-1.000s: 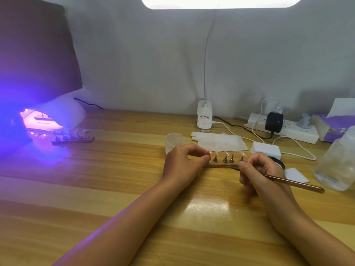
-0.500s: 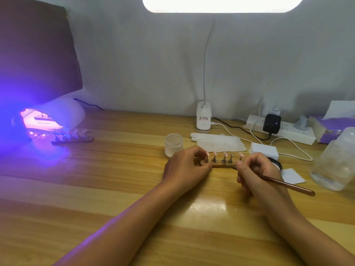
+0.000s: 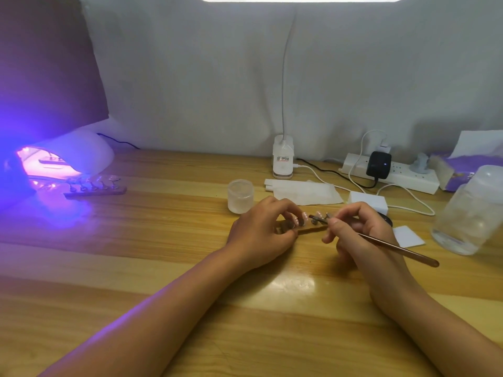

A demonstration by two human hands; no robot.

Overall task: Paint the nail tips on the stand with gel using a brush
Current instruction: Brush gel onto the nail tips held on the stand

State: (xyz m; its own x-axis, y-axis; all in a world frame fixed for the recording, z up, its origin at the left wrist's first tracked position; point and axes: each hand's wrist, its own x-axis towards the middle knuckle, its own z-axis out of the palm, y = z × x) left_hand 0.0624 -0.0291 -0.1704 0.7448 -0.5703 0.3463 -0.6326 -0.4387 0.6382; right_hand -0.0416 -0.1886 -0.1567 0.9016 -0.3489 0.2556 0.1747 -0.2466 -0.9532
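Brushwork underway, frame centre: left hand [image 3: 261, 232] grip pinches stand [image 3: 313, 229] end; right hand [image 3: 356, 229] grip closed on brush [image 3: 394, 248], bristles at nail tips [image 3: 317, 215]. Next: light, steady strokes w/ stand kept still.

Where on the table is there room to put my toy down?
Bare wood lies between the second nail stand by the glowing lamp and the small jar, and all along the near edge. It's crowded on the right, around the power strip, cables and big jar.

Cluttered wooden table [image 3: 136, 268], jar [image 3: 240, 196]
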